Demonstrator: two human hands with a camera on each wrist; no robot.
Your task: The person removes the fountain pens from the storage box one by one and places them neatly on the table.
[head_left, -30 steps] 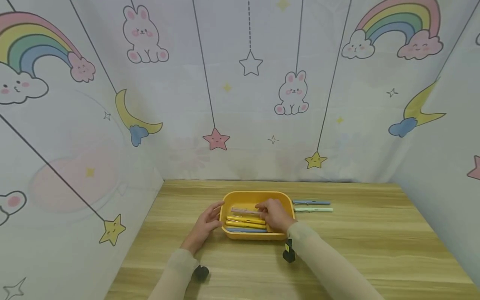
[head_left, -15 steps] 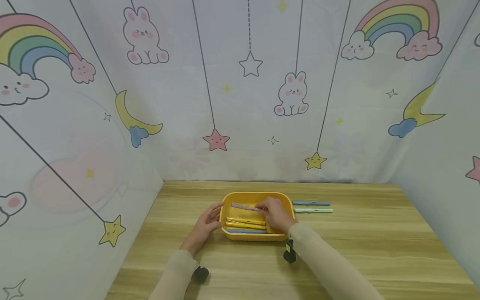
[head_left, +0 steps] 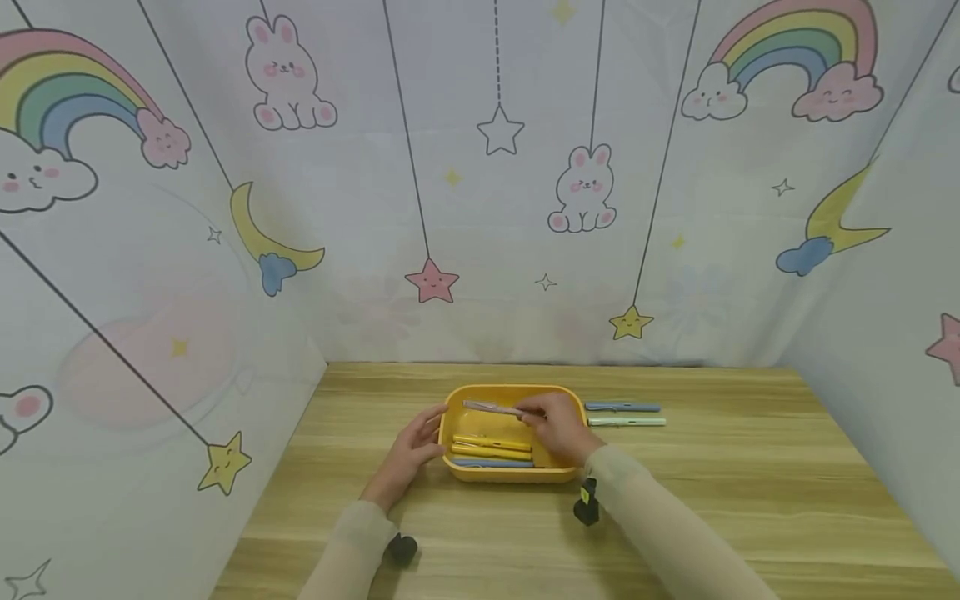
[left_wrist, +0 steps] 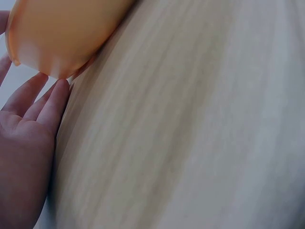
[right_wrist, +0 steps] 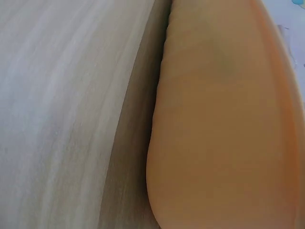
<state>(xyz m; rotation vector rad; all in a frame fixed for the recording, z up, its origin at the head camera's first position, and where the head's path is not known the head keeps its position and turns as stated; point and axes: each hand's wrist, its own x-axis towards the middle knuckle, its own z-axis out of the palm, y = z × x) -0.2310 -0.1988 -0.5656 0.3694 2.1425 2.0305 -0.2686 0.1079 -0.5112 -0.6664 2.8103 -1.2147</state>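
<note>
Only head view shows the pinch: right hand [head_left: 561, 427] clamped on pale pen [head_left: 486, 407], 11 o'clock within tray [head_left: 513, 476] outline (right-wrist cam: just tray wall, tabletop [right_wrist: 57, 119]). Left hand [head_left: 408, 447], relaxed, touches tray's 9. Inside, 7 o'clock: yellow pens [head_left: 491, 452], blue pen [head_left: 493, 463].

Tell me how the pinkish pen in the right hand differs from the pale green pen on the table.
The pinkish pen is pinched in the right hand, while the pale green pen lies untouched on the table.
The pinkish pen shows against the inside of the yellow tray; the pale green pen is outside it.
The hand covers part of the pinkish pen, but none of the pale green pen.
Both are slim.
</note>
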